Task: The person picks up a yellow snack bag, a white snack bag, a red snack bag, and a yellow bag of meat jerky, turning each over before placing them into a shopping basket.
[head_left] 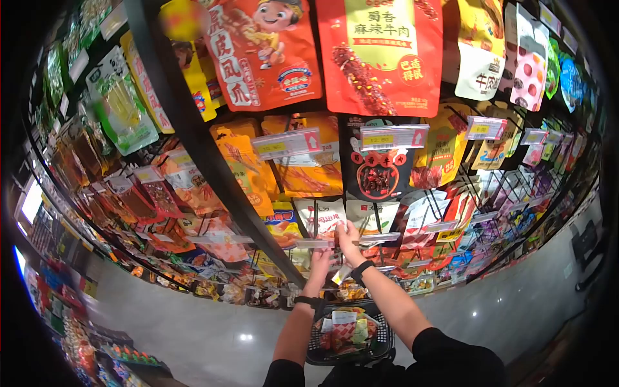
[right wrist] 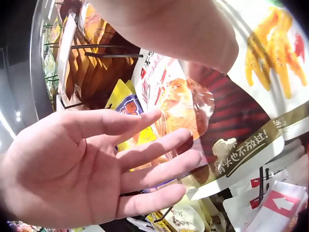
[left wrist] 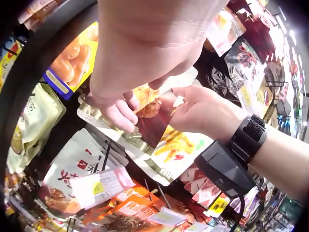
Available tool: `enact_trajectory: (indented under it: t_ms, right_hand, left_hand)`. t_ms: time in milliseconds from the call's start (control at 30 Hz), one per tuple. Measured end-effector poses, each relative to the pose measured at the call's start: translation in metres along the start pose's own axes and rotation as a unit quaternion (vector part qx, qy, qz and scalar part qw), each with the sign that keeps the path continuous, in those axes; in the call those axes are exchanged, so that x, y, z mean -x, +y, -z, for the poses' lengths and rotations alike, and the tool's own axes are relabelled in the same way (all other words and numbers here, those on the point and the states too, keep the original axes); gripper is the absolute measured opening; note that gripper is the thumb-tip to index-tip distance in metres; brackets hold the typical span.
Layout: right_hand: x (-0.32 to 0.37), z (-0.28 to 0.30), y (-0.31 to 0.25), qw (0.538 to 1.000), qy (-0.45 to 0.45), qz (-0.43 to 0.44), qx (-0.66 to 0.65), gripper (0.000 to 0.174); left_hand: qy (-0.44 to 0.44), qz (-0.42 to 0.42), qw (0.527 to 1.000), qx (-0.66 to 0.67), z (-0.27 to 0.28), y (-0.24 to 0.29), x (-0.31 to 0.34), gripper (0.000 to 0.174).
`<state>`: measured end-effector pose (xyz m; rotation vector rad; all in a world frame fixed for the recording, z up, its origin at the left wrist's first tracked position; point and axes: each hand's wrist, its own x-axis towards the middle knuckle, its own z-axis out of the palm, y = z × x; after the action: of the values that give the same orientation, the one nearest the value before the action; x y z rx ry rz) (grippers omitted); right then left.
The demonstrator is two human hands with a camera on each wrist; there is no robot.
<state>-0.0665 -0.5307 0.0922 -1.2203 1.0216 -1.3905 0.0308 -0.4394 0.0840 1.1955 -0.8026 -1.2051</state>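
Observation:
In the head view both hands reach to a lower row of hanging snack packs. My right hand (head_left: 349,245) pinches the white and maroon snack pack (right wrist: 227,111) with a picture of browned meat; its fingertips are partly hidden in the right wrist view. Just left of it, my left hand (right wrist: 101,164) has its fingers stretched out across the front of the same pack, palm showing. From the left wrist view, the left fingers (left wrist: 118,113) overlap the pack's face, opposite the right thumb. Beside this pack hangs a white chicken-feet pack (right wrist: 270,53).
A black shopping basket (head_left: 388,345) with several packs inside stands below my hands. A dark upright post (head_left: 213,155) crosses the rack to the left. Price tags (head_left: 394,137) and metal hooks (right wrist: 116,55) stick out between hanging packs. Grey floor (head_left: 225,329) lies below.

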Motion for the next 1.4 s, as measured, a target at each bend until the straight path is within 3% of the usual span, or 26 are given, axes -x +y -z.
enact_trajectory:
  t_ms: [100, 167, 233, 267, 300, 333, 367, 433, 467, 500, 533, 567, 600, 633, 667, 700, 767, 800, 833, 900, 967, 1067, 1100, 1200, 1333, 1400]
  right_hand:
    - [0.018, 0.009, 0.018, 1.0, -0.023, 0.006, 0.009, 0.03]
    - [0.043, 0.02, 0.01, 0.967, -0.003, 0.117, 0.225, 0.037]
    - [0.077, 0.035, 0.035, 0.968, 0.024, 0.117, 0.223, 0.039]
    - [0.101, 0.046, 0.032, 0.986, -0.024, 0.075, 0.144, 0.039]
    - [0.124, 0.058, 0.027, 0.995, -0.067, 0.029, 0.061, 0.04]
    - [0.153, 0.073, 0.021, 0.99, -0.088, 0.021, 0.111, 0.035]
    - [0.181, 0.089, 0.009, 0.975, -0.129, 0.0, 0.178, 0.027]
    - [0.235, 0.128, 0.026, 0.965, -0.237, -0.048, 0.1, 0.026]
    - [0.262, 0.154, 0.041, 0.936, -0.293, -0.108, 0.162, 0.023]
    - [0.287, 0.183, 0.059, 0.894, -0.351, -0.167, 0.224, 0.021]
    - [0.31, 0.212, 0.071, 0.874, -0.382, -0.177, 0.242, 0.023]
    - [0.334, 0.239, 0.092, 0.832, -0.412, -0.164, 0.332, 0.027]
    - [0.36, 0.279, 0.134, 0.792, -0.449, -0.156, 0.383, 0.029]
    - [0.383, 0.32, 0.172, 0.746, -0.49, -0.142, 0.428, 0.033]
    - [0.391, 0.347, 0.184, 0.662, -0.555, -0.277, 0.422, 0.041]
    - [0.392, 0.367, 0.201, 0.529, -0.669, -0.361, 0.377, 0.049]
    - [0.418, 0.403, 0.197, 0.465, -0.662, -0.344, 0.476, 0.053]
    - [0.428, 0.41, 0.186, 0.526, -0.609, -0.323, 0.498, 0.055]
    - [0.428, 0.421, 0.202, 0.501, -0.604, -0.411, 0.464, 0.055]
    - [0.421, 0.417, 0.225, 0.412, -0.65, -0.41, 0.49, 0.051]
    - [0.415, 0.395, 0.24, 0.43, -0.657, -0.344, 0.515, 0.041]
    - [0.409, 0.37, 0.309, 0.531, -0.648, -0.234, 0.493, 0.03]
    - [0.401, 0.345, 0.324, 0.527, -0.661, -0.212, 0.49, 0.027]
    - [0.376, 0.293, 0.381, 0.618, -0.603, -0.167, 0.475, 0.026]
    - [0.334, 0.244, 0.432, 0.627, -0.555, -0.141, 0.527, 0.027]
    - [0.316, 0.227, 0.454, 0.583, -0.559, -0.114, 0.579, 0.033]
  left_hand:
    - [0.01, -0.003, 1.0, 0.013, 0.004, -0.01, -0.004, 0.028]
    - [0.011, 0.0, 1.0, 0.01, 0.011, -0.026, -0.007, 0.034]
    - [-0.003, -0.023, 0.999, 0.044, 0.01, -0.03, 0.021, 0.038]
    - [-0.028, -0.054, 0.998, 0.024, 0.014, -0.056, 0.032, 0.039]
    - [-0.027, -0.194, 0.966, -0.17, 0.02, -0.083, 0.052, 0.035]
    - [-0.099, -0.059, 0.97, -0.215, 0.026, -0.09, 0.088, 0.033]
    - [-0.104, 0.004, 0.979, -0.175, 0.019, -0.086, 0.134, 0.03]
    - [-0.176, -0.016, 0.935, -0.308, 0.041, -0.135, 0.213, 0.03]
    - [-0.212, 0.042, 0.919, -0.329, 0.056, -0.161, 0.255, 0.033]
    - [-0.19, 0.08, 0.907, -0.367, 0.066, -0.175, 0.301, 0.031]
    - [-0.178, 0.103, 0.868, -0.451, 0.088, -0.244, 0.351, 0.034]
    - [-0.191, 0.232, 0.796, -0.526, 0.084, -0.21, 0.386, 0.04]
    - [-0.243, 0.348, 0.703, -0.571, 0.085, -0.221, 0.421, 0.051]
    - [-0.15, 0.489, 0.726, -0.46, 0.083, -0.252, 0.46, 0.075]
    - [-0.047, 0.504, 0.807, -0.304, 0.075, -0.307, 0.502, 0.088]
    - [0.067, 0.496, 0.853, -0.144, 0.06, -0.348, 0.54, 0.103]
    - [0.109, 0.527, 0.835, -0.117, 0.023, -0.35, 0.573, 0.116]
    - [0.123, 0.541, 0.825, -0.105, 0.007, -0.347, 0.581, 0.123]
    - [0.128, 0.561, 0.815, -0.07, -0.007, -0.338, 0.588, 0.124]
    - [0.133, 0.591, 0.795, -0.006, -0.02, -0.334, 0.592, 0.127]
    - [0.1, 0.639, 0.762, -0.01, -0.027, -0.357, 0.603, 0.14]
    - [0.053, 0.666, 0.743, -0.036, -0.033, -0.391, 0.611, 0.148]
    - [0.046, 0.674, 0.735, -0.052, -0.034, -0.391, 0.602, 0.151]
    - [0.041, 0.694, 0.707, -0.13, -0.034, -0.403, 0.571, 0.151]
    - [0.074, 0.691, 0.659, -0.289, -0.028, -0.414, 0.513, 0.139]
    - [0.105, 0.663, 0.671, -0.315, -0.026, -0.425, 0.508, 0.131]
